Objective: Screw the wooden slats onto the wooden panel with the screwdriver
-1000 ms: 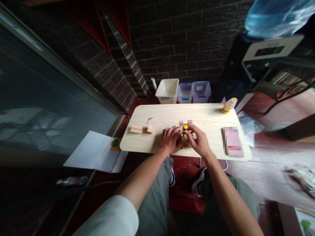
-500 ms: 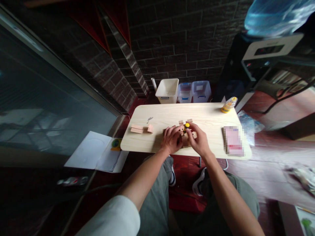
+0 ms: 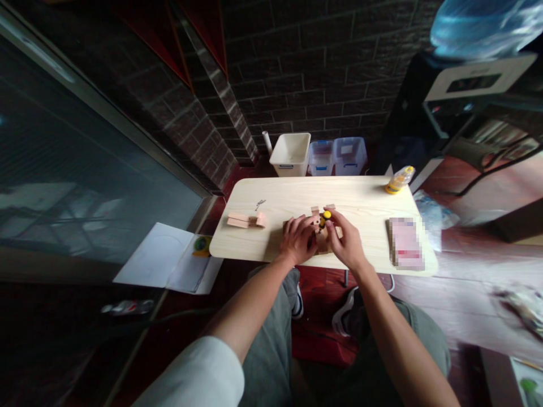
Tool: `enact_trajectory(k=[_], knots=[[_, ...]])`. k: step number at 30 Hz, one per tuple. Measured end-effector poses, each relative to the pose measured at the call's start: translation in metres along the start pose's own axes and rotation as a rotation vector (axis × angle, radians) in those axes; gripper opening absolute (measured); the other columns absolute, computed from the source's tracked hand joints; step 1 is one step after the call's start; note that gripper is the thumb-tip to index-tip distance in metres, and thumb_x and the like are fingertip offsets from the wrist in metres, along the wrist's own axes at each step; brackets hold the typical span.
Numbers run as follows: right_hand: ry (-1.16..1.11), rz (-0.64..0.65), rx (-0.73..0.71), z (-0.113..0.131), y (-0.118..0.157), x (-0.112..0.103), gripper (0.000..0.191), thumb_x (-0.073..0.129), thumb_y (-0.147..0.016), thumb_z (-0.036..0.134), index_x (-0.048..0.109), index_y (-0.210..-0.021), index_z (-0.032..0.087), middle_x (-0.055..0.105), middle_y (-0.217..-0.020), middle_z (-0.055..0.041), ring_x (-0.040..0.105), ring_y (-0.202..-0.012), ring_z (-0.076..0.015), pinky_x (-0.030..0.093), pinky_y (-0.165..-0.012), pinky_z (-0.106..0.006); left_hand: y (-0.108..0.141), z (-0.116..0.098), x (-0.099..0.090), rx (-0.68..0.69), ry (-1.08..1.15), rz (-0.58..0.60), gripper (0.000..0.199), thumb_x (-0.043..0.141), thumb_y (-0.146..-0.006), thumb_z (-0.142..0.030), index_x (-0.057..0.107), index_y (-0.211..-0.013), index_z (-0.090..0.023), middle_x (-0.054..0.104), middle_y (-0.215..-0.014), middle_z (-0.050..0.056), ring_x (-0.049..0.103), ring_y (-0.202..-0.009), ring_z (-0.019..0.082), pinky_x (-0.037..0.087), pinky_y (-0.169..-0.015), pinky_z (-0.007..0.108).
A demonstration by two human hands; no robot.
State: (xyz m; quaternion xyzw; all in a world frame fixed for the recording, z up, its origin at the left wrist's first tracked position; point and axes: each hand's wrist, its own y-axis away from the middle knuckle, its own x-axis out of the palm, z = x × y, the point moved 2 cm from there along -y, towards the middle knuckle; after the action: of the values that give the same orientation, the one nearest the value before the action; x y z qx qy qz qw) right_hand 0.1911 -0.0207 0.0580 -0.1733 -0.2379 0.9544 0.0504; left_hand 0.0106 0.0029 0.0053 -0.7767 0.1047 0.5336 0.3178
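My right hand (image 3: 348, 240) pinches a stubby screwdriver (image 3: 326, 217) with a yellow-and-black handle between thumb and fingers. It stands nearly upright over a small assembly of wooden blocks (image 3: 323, 244) near the table's front edge. My left hand (image 3: 297, 239) is closed around the left side of these blocks, fingers curled over the top and steadying them. Dark round spots, perhaps holes or screw heads, show on the wood beside my left fingertips. The screwdriver's tip and much of the assembly are hidden by my hands.
On the pale table (image 3: 360, 195) lie joined wooden pieces (image 3: 246, 220), small dark metal parts (image 3: 260, 204), a yellow-capped bottle (image 3: 399, 180) and a blurred pink box (image 3: 406, 243). Behind the table stand a cream bin (image 3: 290, 155) and two clear bins (image 3: 349, 155). A water dispenser (image 3: 460, 85) rises at right.
My right fingers have shifted slightly around the screwdriver, and more of its black part shows below the yellow top. My left hand keeps its place on the blocks. The view has shifted slightly.
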Motion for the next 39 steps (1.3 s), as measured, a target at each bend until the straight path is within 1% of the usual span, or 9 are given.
enact_trajectory(k=[4,7,12,17,20,24,27,39], knots=[[0.007,0.021,-0.008,-0.0017,0.0008,0.0011,0.041,0.046,-0.108,0.041,0.059,-0.144,0.025,0.070,-0.140,-0.0128,0.071,-0.121,-0.0281,0.059,-0.104,-0.046,-0.0002,-0.0005,0.0005,0.003,0.001,-0.010,0.034,0.062,-0.094,-0.032,0.059,-0.128,-0.029,0.056,-0.157,0.003,0.043,-0.150,0.030,0.029,-0.128,0.058],[0.020,0.055,-0.015,-0.0012,0.0007,0.0019,0.041,0.044,-0.109,0.040,0.058,-0.144,0.026,0.070,-0.140,-0.0122,0.070,-0.121,-0.0285,0.058,-0.106,-0.048,-0.0003,-0.0006,0.0011,0.004,-0.003,-0.016,0.034,0.063,-0.094,-0.032,0.059,-0.127,-0.029,0.057,-0.155,0.003,0.044,-0.150,0.030,0.030,-0.128,0.057],[0.029,0.054,-0.021,0.0013,0.0001,0.0009,0.038,0.047,-0.108,0.043,0.061,-0.138,0.025,0.074,-0.127,-0.0121,0.073,-0.111,-0.0279,0.062,-0.096,-0.045,-0.0006,-0.0003,0.0012,-0.001,-0.012,-0.015,0.033,0.062,-0.094,-0.031,0.061,-0.126,-0.030,0.058,-0.153,0.004,0.045,-0.149,0.030,0.030,-0.127,0.058],[0.025,0.035,-0.019,0.0010,0.0005,0.0010,0.036,0.051,-0.106,0.044,0.062,-0.135,0.025,0.075,-0.123,-0.0116,0.074,-0.101,-0.0256,0.064,-0.088,-0.040,-0.0011,-0.0007,0.0002,-0.001,-0.011,0.000,0.035,0.062,-0.094,-0.033,0.060,-0.129,-0.029,0.058,-0.154,0.004,0.044,-0.149,0.030,0.031,-0.126,0.057],[0.027,0.018,-0.027,0.0011,0.0012,0.0003,0.037,0.051,-0.106,0.042,0.061,-0.137,0.025,0.074,-0.126,-0.0124,0.074,-0.101,-0.0256,0.064,-0.089,-0.041,-0.0010,-0.0010,0.0000,-0.006,-0.013,0.004,0.034,0.062,-0.094,-0.034,0.060,-0.128,-0.029,0.058,-0.154,0.004,0.044,-0.150,0.030,0.031,-0.127,0.056],[0.013,-0.016,-0.030,0.0024,0.0016,-0.0019,0.038,0.049,-0.107,0.039,0.061,-0.140,0.024,0.072,-0.134,-0.0132,0.074,-0.105,-0.0254,0.062,-0.095,-0.042,-0.0007,-0.0014,-0.0001,0.005,-0.014,0.000,0.032,0.061,-0.095,-0.033,0.060,-0.127,-0.029,0.056,-0.156,0.003,0.044,-0.150,0.030,0.030,-0.127,0.057],[0.005,-0.003,-0.032,0.0022,0.0014,-0.0016,0.039,0.048,-0.107,0.040,0.060,-0.141,0.025,0.071,-0.137,-0.0132,0.074,-0.109,-0.0262,0.062,-0.097,-0.044,-0.0009,-0.0018,-0.0007,0.007,-0.013,0.003,0.033,0.061,-0.095,-0.033,0.060,-0.128,-0.029,0.056,-0.156,0.003,0.044,-0.150,0.030,0.030,-0.127,0.057],[0.017,0.041,-0.037,0.0000,0.0027,-0.0004,0.042,0.045,-0.108,0.040,0.057,-0.146,0.026,0.071,-0.138,-0.0129,0.072,-0.117,-0.0279,0.060,-0.102,-0.047,-0.0014,-0.0024,-0.0012,-0.006,-0.012,-0.010,0.032,0.061,-0.095,-0.032,0.061,-0.127,-0.031,0.058,-0.154,0.003,0.045,-0.150,0.030,0.032,-0.126,0.057]])
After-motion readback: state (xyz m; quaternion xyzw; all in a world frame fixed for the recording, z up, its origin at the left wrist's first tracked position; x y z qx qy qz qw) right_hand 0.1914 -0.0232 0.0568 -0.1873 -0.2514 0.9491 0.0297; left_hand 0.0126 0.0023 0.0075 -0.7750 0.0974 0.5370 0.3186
